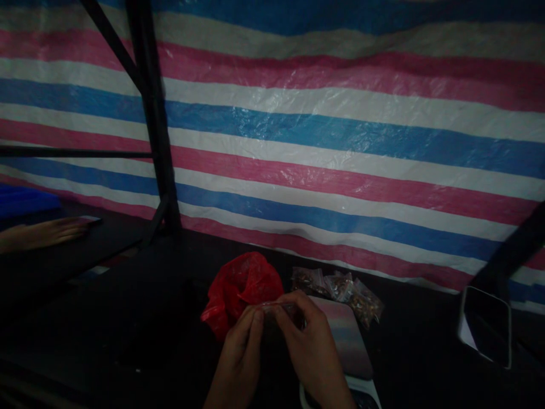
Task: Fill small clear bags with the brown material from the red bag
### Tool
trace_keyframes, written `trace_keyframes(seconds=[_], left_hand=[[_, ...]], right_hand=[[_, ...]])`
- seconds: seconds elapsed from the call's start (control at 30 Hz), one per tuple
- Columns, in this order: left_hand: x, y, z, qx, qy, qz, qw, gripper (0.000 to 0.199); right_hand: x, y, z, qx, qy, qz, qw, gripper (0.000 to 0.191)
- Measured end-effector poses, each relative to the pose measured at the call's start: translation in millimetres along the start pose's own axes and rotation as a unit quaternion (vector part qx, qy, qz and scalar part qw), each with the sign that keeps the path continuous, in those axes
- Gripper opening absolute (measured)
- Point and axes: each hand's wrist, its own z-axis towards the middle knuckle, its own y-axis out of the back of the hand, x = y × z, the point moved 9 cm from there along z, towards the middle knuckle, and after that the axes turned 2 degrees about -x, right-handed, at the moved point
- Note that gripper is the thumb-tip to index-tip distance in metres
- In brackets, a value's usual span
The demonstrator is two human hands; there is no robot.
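Note:
Between the fingertips of both hands is the top edge of a small clear plastic bag (272, 307). My left hand (243, 346) pinches its left end, and my right hand (310, 335) pinches the right end. What the bag contains is too dark to make out. A crumpled red plastic bag (242, 281) lies just behind my left hand. Beside and partly under my right hand is a scale with a shiny flat plate (347, 335). Several small clear bags with brownish contents (364, 302) lie behind the scale.
A phone (486, 326) rests at the right on the black table (162, 318). A dark metal post (155, 125) stands at the left, before a striped plastic sheet (340, 170). At the far left, another person's hand (55, 232) lies near a phone and a blue object (25, 200).

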Motion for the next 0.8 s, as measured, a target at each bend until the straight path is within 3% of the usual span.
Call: trace_keyframes(seconds=[0.13, 0.23, 0.3, 0.4, 0.5, 0.57, 0.6, 0.67, 0.7, 0.77, 0.8], left_hand=[[-3.7, 0.8, -0.1, 0.003, -0.019, 0.018, 1.000, 0.043], [-3.7, -5.1, -0.9, 0.026, -0.027, 0.032, 0.999, 0.044], [-4.2, -3.5, -3.2, 0.014, -0.046, 0.059, 0.997, 0.042], [-12.7, 12.9, -10.0, -0.058, -0.108, 0.128, 0.984, 0.035], [-27.6, 36.1, -17.0, -0.149, -0.179, 0.228, 0.945, 0.029], [-26.3, 57.3, -15.2, -0.227, -0.150, 0.294, 0.916, 0.035], [-19.1, 67.9, -11.3, -0.254, -0.102, 0.314, 0.909, 0.047], [5.0, 82.1, -0.4, -0.256, 0.015, 0.322, 0.911, 0.076], [19.2, 82.3, 6.2, -0.222, 0.067, 0.306, 0.923, 0.083], [31.5, 77.9, 16.2, -0.170, 0.089, 0.279, 0.941, 0.077], [32.5, 74.7, 19.6, -0.151, 0.082, 0.264, 0.949, 0.072]], right_hand=[[-3.0, -1.1, -0.2, 0.005, -0.021, 0.015, 1.000, 0.013], [2.5, 18.0, 2.7, -0.047, -0.007, -0.019, 0.999, 0.013], [6.6, 48.0, 5.6, -0.118, 0.006, -0.040, 0.992, 0.018], [2.6, 113.5, 4.0, -0.250, -0.010, -0.049, 0.967, 0.035], [-4.6, 187.6, -13.1, -0.401, -0.035, -0.130, 0.906, 0.042], [-10.9, 222.4, -22.5, -0.447, -0.079, -0.228, 0.862, 0.039], [-15.5, 230.1, -19.9, -0.424, -0.106, -0.282, 0.854, 0.038], [-21.3, 228.6, -7.6, -0.354, -0.128, -0.356, 0.855, 0.042], [-20.3, 219.9, 0.1, -0.325, -0.119, -0.375, 0.860, 0.046], [-9.5, 189.7, 14.6, -0.294, -0.072, -0.379, 0.874, 0.052], [0.2, 161.1, 24.7, -0.245, -0.015, -0.379, 0.892, 0.051]])
